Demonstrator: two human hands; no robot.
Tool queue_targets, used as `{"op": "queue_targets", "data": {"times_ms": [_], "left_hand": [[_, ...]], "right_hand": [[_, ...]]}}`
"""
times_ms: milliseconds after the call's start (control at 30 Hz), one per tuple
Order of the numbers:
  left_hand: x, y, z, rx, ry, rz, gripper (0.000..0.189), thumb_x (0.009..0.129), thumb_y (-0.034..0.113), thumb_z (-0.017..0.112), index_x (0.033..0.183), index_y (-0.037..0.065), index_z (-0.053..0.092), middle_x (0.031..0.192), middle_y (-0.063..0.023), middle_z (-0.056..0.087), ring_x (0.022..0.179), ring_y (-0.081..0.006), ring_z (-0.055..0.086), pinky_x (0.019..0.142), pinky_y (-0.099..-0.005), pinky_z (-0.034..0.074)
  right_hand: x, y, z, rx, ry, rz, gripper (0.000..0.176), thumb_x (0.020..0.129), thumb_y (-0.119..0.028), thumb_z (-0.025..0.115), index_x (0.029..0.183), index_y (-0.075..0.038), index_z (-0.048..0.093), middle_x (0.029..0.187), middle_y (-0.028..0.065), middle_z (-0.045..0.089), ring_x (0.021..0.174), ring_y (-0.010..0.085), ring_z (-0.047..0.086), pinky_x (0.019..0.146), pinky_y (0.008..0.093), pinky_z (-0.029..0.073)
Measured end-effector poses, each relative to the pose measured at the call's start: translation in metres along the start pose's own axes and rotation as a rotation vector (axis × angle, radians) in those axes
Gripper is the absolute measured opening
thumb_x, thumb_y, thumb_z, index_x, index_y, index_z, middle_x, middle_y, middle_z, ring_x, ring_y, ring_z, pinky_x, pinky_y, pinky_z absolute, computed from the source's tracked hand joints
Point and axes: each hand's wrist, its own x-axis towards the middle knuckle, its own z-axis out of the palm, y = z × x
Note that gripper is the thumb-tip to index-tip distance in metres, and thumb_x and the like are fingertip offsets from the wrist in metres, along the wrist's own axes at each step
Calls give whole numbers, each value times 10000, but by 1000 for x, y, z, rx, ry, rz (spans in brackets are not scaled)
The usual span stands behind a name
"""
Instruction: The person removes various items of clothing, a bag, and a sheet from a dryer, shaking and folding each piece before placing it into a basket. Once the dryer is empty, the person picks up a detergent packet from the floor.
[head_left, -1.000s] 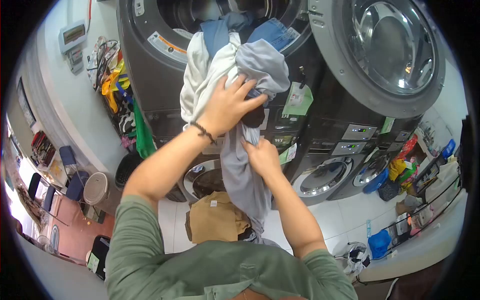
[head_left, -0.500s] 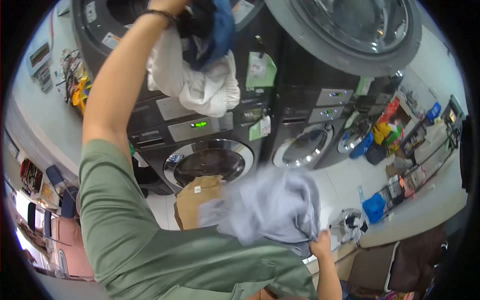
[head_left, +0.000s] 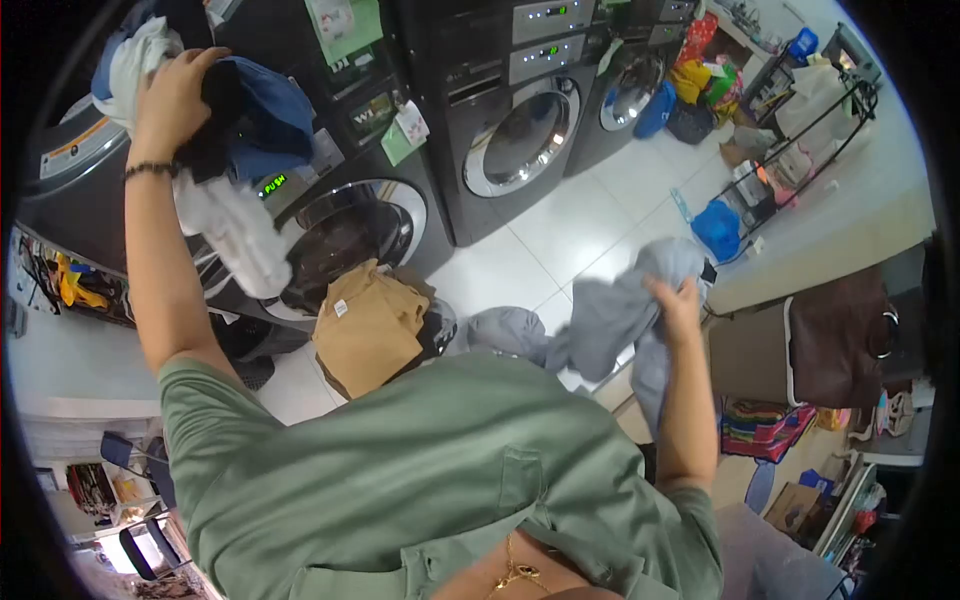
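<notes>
My left hand [head_left: 178, 100], with a dark beaded bracelet at the wrist, is closed over a bundle of clothes at the upper left. In the bundle are a blue garment [head_left: 270, 122], a black piece, and a white garment [head_left: 235, 240] that hangs down, blurred. It is up against the stacked dark machine. At right, my right hand [head_left: 677, 308] grips a grey garment [head_left: 612, 315], which hangs in folds on both sides of the hand. A tan garment [head_left: 370, 325] with a small white label lies on a pile in front of the lower washer door [head_left: 350, 235].
Another front-loading machine [head_left: 522, 137] stands to the right of the near one. Bags and a blue bundle [head_left: 717, 228] lie by a black rack [head_left: 800, 160]. A brown bag [head_left: 838, 335] is at right. White floor tiles [head_left: 560, 220] run between.
My view has turned down and to the right. The grey garment, blurred and spread before, now hangs gathered from my raised right hand. My left hand still holds the bundle.
</notes>
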Motion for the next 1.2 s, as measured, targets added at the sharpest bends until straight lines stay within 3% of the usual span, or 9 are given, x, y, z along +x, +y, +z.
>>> {"op": "queue_targets", "data": {"times_ms": [167, 367, 467, 700, 767, 867, 967, 1100, 1200], "left_hand": [[-46, 129, -1, -295, 280, -35, 585, 649, 132, 699, 1212, 237, 581, 1263, -130, 542, 1182, -347, 486, 989, -456, 357], [-102, 335, 54, -1690, -352, 333, 1265, 506, 383, 887, 1428, -67, 146, 1460, -267, 255, 1367, -369, 252, 1130, -412, 204], [-86, 385, 28, -1910, -397, 197, 831, 722, 334, 756, 1344, -65, 375, 1335, -210, 473, 1260, -305, 427, 1063, -385, 320], [-40, 340, 41, -2249, -624, 8, 514, 943, 394, 507, 1256, -14, 522, 1239, -162, 575, 1107, -254, 571, 980, -363, 429], [-12, 304, -24, -2775, -628, -470, 566, 942, 463, 481, 1289, 16, 492, 1274, -184, 546, 1167, -282, 541, 998, -411, 427], [-6, 284, -11, -3346, -360, -89, 664, 942, 543, 413, 1345, 15, 422, 1249, -153, 558, 1139, -276, 550, 992, -420, 430], [-36, 322, 26, -3187, -437, -634, 525, 947, 399, 486, 1286, -2, 481, 1188, -136, 593, 1029, -263, 610, 936, -395, 476], [-72, 342, 101, -2654, -1238, -567, 398, 858, 151, 534, 1207, -40, 535, 1106, -160, 642, 992, -251, 639, 931, -393, 487], [-71, 321, 124, -2560, -1138, -636, 365, 847, 120, 544, 1174, -43, 554, 1078, -153, 655, 956, -250, 653, 902, -398, 506]], "right_hand": [[-8, -117, 21, 215, -231, -354, 558, 668, -100, 703, 1172, 61, 527, 1079, 111, 625, 960, 184, 597, 859, 293, 454], [6, -223, 60, 250, -272, -774, 460, 782, -115, 704, 1170, 70, 539, 1106, 118, 633, 1020, 205, 607, 932, 331, 443], [48, -213, 68, 40, -186, -593, 516, 822, -163, 677, 1238, 81, 493, 1167, 156, 600, 1109, 250, 561, 996, 354, 400], [120, -199, 18, 572, -312, -206, 449, 884, -320, 622, 1173, 16, 548, 1085, 126, 648, 967, 219, 645, 831, 336, 528], [138, -164, -3, 956, -1005, -223, 607, 893, -483, 560, 1251, 1, 479, 1171, 116, 611, 1064, 204, 599, 912, 330, 483], [69, -92, 76, 901, -695, -195, 804, 870, -651, 433, 1376, -31, 349, 1349, 96, 481, 1236, 222, 453, 1051, 377, 338], [15, 14, 111, 637, -451, 338, 822, 849, -523, 610, 1406, 6, 315, 1437, 82, 382, 1332, 226, 331, 1087, 389, 287], [18, -6, 103, 100, -342, 304, 642, 839, -432, 677, 1264, 19, 509, 1227, 108, 576, 1169, 211, 509, 1004, 363, 375], [65, -14, 52, 523, -280, 273, 506, 900, -386, 605, 1183, 30, 550, 1196, 127, 601, 1095, 254, 574, 975, 411, 429]]}}
